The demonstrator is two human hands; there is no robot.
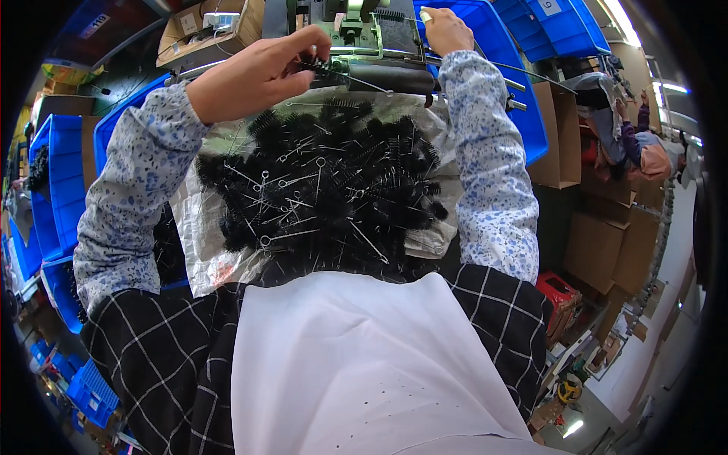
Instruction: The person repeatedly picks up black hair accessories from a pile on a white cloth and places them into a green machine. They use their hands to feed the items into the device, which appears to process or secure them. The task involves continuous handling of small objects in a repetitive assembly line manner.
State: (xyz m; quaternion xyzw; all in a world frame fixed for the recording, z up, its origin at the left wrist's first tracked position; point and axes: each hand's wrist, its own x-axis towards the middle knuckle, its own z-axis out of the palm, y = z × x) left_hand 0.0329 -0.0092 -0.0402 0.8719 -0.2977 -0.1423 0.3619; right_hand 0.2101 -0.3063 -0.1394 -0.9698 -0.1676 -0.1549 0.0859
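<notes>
My left hand [262,74] is closed, with thumb and fingers pinching a black-bristled wire brush [327,70]. The brush's bare wire points right and ends in a small loop in front of the machine. Up at the right, my right hand [449,33] has its fingers drawn together, a pale cover on one fingertip. They meet the wire end of another black brush [390,15], which lies level by the machine's head. Below both hands a heap of black wire brushes with looped ends [334,186] rests on a whitish woven sheet [199,254].
The dark green machine [356,38] stands ahead, with metal rods reaching right. Blue bins [504,45] flank it on the right and blue bins [67,174] stand at left. A cardboard box [557,136] is beside my right arm. Another person [644,152] sits far right.
</notes>
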